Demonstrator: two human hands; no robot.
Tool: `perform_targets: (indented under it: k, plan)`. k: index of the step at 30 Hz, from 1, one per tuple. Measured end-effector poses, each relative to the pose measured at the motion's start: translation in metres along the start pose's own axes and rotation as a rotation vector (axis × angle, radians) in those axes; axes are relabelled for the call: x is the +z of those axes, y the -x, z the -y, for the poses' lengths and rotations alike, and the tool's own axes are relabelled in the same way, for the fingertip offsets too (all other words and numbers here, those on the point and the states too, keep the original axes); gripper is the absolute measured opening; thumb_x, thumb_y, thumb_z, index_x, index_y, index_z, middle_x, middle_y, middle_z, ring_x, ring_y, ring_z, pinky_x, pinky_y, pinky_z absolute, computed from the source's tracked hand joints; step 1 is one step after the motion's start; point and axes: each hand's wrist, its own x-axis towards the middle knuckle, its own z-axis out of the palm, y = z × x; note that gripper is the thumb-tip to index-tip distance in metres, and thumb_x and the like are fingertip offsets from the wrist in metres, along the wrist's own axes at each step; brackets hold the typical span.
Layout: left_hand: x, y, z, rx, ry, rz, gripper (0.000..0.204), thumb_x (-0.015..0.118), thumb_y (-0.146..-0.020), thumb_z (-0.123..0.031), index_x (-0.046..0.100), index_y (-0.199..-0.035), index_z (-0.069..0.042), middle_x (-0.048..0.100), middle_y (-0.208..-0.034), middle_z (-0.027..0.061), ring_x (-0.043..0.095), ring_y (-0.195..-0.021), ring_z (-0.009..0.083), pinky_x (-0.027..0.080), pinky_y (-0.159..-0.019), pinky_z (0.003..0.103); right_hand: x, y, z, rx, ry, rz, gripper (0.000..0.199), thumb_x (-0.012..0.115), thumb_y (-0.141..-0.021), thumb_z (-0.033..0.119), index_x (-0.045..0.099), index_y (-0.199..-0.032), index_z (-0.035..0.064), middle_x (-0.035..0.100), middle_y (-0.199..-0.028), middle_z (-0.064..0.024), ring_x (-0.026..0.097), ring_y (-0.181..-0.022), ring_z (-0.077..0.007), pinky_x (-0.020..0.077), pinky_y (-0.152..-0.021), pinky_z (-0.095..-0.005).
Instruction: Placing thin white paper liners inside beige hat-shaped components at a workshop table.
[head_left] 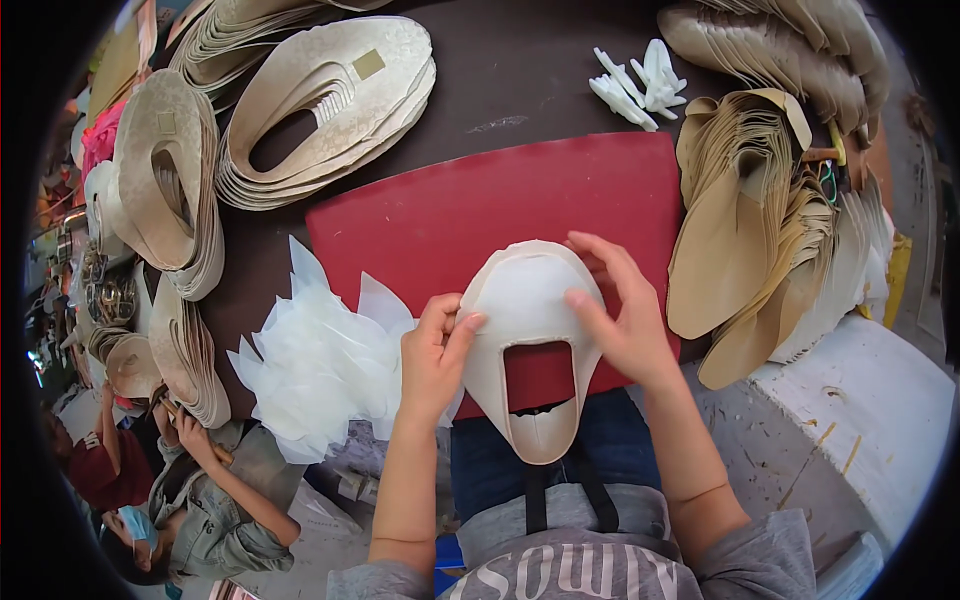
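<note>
In front of my body is a cream shoe upper [530, 290], its rounded toe end pointing away and its foot opening toward me. Its inner side appears to face up, with a pale lining over the toe. My left hand [432, 355] pinches the left edge between thumb and fingers. On the right edge rests my right hand [640, 325], thumb on the pale surface and fingers curled around the rim near the toe. Underneath lies a red mat [450, 200]. Left of it is a heap of translucent white pointed pieces [320, 350].
Stacked cream uppers [400, 90] stand at the far left. Tan shoe-shaped pieces [715, 270] pile up on the right. Small white pieces [660, 80] lie at the back of the dark table [500, 60]. Another person [215, 510] works at the lower left.
</note>
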Motion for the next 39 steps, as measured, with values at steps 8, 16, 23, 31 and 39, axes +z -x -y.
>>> perform_targets:
  k: [8,16,23,31,39]
  plan:
    - [-0.014,0.032,0.012,-0.058,0.595,0.155,0.033,0.062,-0.088,-0.013,0.058,-0.117,0.002,0.064,-0.1,0.0065,0.055,-0.088,0.0123,0.044,-0.08,0.023,-0.015,-0.036,0.039,0.519,-0.091,0.263,0.02,0.062,-0.085,0.014,0.068,-0.092,-0.0038,0.066,-0.076,-0.0039,0.055,-0.065,-0.0099,0.0454,-0.057,-0.0207]
    - [-0.161,0.058,-0.039,0.661,0.461,-0.258,0.042,0.051,-0.095,-0.039,0.064,-0.083,0.0,0.063,-0.067,0.0152,0.056,-0.054,0.0167,0.045,-0.051,0.024,0.018,-0.072,0.043,0.277,-0.491,0.289,0.031,0.046,-0.096,0.021,0.065,-0.102,-0.0035,0.067,-0.09,-0.0111,0.058,-0.076,-0.0135,0.0463,-0.072,-0.0231]
    - [-0.253,-0.09,0.008,0.123,-1.27,-0.94,0.057,0.056,-0.086,-0.049,0.044,-0.12,-0.005,0.06,-0.069,0.0153,0.054,-0.064,0.033,0.046,-0.069,0.043,0.14,-0.076,0.039,-0.5,0.307,0.445,0.053,0.071,-0.075,0.013,0.053,-0.124,0.0066,0.057,-0.119,-0.0117,0.053,-0.107,-0.0245,0.0435,-0.092,-0.0337]
    - [-0.262,-0.126,0.058,0.345,-1.58,-1.042,0.071,0.066,-0.079,-0.05,0.039,-0.131,-0.01,0.057,-0.071,0.0106,0.051,-0.068,0.0255,0.038,-0.087,0.036,0.237,-0.118,0.035,-0.733,0.725,0.598,0.037,0.057,-0.079,0.004,0.051,-0.115,0.0082,0.063,-0.094,-0.0115,0.06,-0.08,-0.0343,0.0478,-0.068,-0.0404]
    - [-0.192,-0.089,0.053,0.621,-1.118,-0.763,0.075,0.07,-0.076,-0.028,0.034,-0.14,-0.011,0.046,-0.131,0.0121,0.047,-0.117,0.0279,0.03,-0.106,0.043,0.151,-0.1,0.021,-0.512,0.678,0.715,0.053,0.065,-0.078,0.011,0.047,-0.128,0.0063,0.06,-0.119,-0.0108,0.058,-0.104,-0.0298,0.0478,-0.084,-0.0365]
